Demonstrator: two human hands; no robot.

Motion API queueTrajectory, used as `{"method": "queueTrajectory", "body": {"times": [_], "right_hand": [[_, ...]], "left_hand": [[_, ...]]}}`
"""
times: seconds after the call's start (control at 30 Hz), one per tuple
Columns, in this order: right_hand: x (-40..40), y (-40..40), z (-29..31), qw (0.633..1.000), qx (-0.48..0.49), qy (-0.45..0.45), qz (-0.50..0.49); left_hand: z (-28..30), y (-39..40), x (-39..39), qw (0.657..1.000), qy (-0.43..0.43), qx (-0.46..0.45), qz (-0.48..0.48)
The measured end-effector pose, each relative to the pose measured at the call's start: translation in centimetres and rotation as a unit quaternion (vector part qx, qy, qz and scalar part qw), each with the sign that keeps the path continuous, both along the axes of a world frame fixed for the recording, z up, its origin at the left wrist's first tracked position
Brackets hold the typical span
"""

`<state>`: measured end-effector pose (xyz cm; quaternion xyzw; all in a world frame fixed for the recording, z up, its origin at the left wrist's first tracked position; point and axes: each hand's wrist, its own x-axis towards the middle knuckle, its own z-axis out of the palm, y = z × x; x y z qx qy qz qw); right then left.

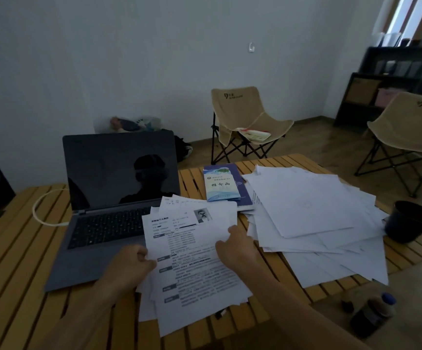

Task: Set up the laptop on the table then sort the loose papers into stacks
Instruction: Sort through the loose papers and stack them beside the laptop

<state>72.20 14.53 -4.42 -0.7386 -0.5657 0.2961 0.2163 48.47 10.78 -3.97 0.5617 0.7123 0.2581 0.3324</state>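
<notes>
The laptop stands open at about ten o'clock on the slatted wooden table, its screen dark, so that part looks settled; the job now is the paper. A printed sheaf sits dead centre, its left edge lapping over the laptop's keyboard corner. The left hand has fingers and thumb curled in a pinch on the sheaf's left margin, and the right hand lies on the right side with fingers bent over the top sheet's edge. These sheets look feather-light, limp and slick against each other, likely to fan out or slide if lifted by one corner; I'd judge the long side edges the best hold, both hands squaring the bundle. A larger loose heap of white pages sprawls at two to three o'clock, some corners reaching past the table's near rim at four o'clock, so a careless sweep could send them to the floor. A blue booklet lies at twelve o'clock, a dark cup at three. Bare slats at seven to eight o'clock offer the best room for a stack
</notes>
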Motion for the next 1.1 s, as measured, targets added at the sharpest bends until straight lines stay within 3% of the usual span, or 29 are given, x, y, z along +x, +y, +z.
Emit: {"method": "queueTrajectory", "body": {"times": [0.17, 0.27, 0.4, 0.5, 0.63, 0.7, 0.77, 0.93, 1.1], "right_hand": [[0.6, 0.7, 0.0, 0.999, 0.004, 0.034, -0.009], [0.6, 1.1, 0.7, 0.993, 0.000, 0.113, 0.012], [1.6, 1.2, -0.2, 0.993, 0.027, 0.117, 0.006], [2.8, 0.6, -1.0, 0.987, -0.017, 0.149, 0.055], [3.8, 0.1, -0.8, 0.989, 0.006, 0.142, 0.045], [4.5, -0.1, 0.7, 0.963, 0.001, 0.268, 0.039], [5.0, -0.5, 2.7, 0.910, 0.001, 0.407, 0.077], [5.0, -2.6, 8.2, 0.917, 0.143, 0.329, 0.176], [5.7, -4.4, 10.8, 0.889, 0.207, 0.354, 0.204]], "left_hand": [[-0.1, -0.4, 0.8, 0.996, 0.088, 0.025, 0.017], [0.4, -1.0, 2.1, 0.999, 0.005, 0.020, 0.027], [0.6, -0.5, 1.4, 0.985, -0.118, 0.062, 0.109], [1.4, 0.7, 0.9, 0.980, -0.186, 0.041, 0.052], [2.8, 0.2, 1.4, 0.985, -0.104, 0.126, -0.056], [4.1, -0.7, 1.5, 0.972, -0.124, 0.189, -0.061], [5.6, -1.8, 1.7, 0.956, -0.183, 0.223, -0.055], [9.1, -3.0, 1.7, 0.929, -0.233, 0.285, -0.036], [14.1, -2.9, 2.3, 0.892, -0.308, 0.322, -0.079]]}}
